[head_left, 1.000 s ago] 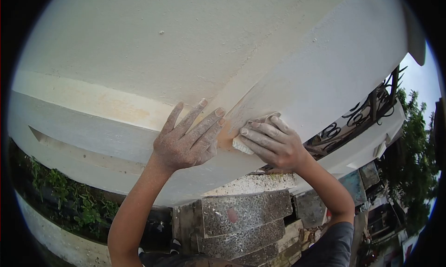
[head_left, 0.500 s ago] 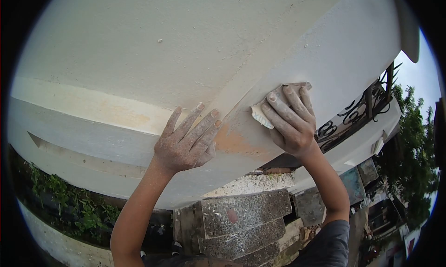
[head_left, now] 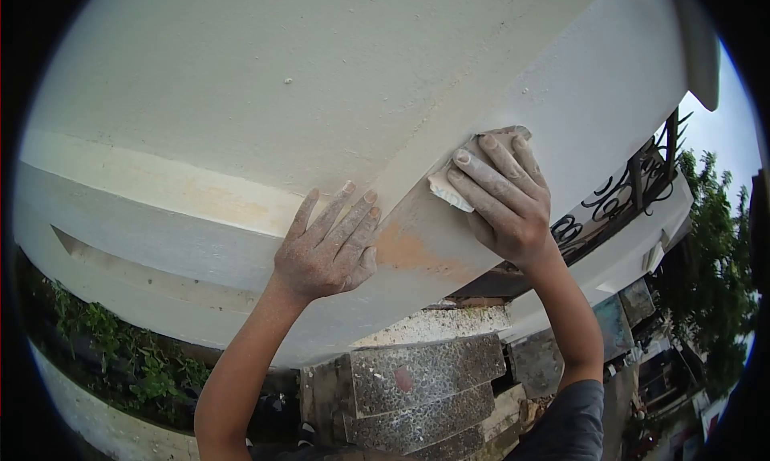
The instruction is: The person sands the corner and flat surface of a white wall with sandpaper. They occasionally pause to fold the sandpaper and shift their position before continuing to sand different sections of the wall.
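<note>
Under the right hand (head_left: 511, 205), the sheet (head_left: 449, 192) slants lengthwise up rightward.

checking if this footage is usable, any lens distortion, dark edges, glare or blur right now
Head view: strong fisheye curve, black corners; soft, even daylight on the wall, no harsh glare; bright sky at right; plants at lower left dark; lettering on the sheet too small to read

Creased, dusty sandpaper (head_left: 451, 193), its pale backing printed blue, lies against the off-white wall (head_left: 321, 100), above and right of its orange patch (head_left: 413, 251).
</note>
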`<action>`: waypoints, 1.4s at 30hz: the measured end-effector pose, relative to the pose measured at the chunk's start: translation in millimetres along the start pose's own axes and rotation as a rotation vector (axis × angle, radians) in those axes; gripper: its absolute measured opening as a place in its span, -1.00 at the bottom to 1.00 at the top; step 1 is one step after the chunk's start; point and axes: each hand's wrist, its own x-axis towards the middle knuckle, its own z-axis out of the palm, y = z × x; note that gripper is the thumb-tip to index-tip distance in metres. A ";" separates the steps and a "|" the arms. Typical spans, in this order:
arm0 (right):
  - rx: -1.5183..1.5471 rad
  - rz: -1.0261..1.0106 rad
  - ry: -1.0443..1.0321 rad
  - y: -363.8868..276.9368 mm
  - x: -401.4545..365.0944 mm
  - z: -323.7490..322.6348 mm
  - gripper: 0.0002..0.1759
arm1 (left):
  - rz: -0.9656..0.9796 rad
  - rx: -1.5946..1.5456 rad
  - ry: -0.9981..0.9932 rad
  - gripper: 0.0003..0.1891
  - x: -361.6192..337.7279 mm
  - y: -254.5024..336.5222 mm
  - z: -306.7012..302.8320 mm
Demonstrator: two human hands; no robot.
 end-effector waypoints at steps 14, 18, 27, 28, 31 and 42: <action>0.200 -0.144 -0.240 -16.3 -5.9 18.4 -0.68 | 0.002 -0.063 0.026 -0.65 1.3 3.8 -0.9; 0.084 -0.033 -0.083 -8.8 5.9 4.6 -0.72 | -0.011 -0.054 -0.017 -0.67 -1.6 3.3 -4.9; 0.168 -0.120 -0.169 -31.6 2.9 19.0 -0.66 | -0.020 -0.047 -0.005 -0.66 -2.2 1.4 -0.9; 0.250 -0.273 -0.348 -41.1 -2.6 24.7 -0.66 | -0.021 -0.047 -0.002 -0.66 -2.0 1.5 -1.0; 0.071 -0.137 -0.151 -12.9 8.2 7.9 -0.66 | -0.024 -0.101 0.028 -0.69 -0.7 2.5 -2.2; 0.085 -0.001 -0.099 -24.8 -4.1 13.3 -0.72 | -0.023 -0.067 0.013 -0.70 -5.9 -0.9 -2.1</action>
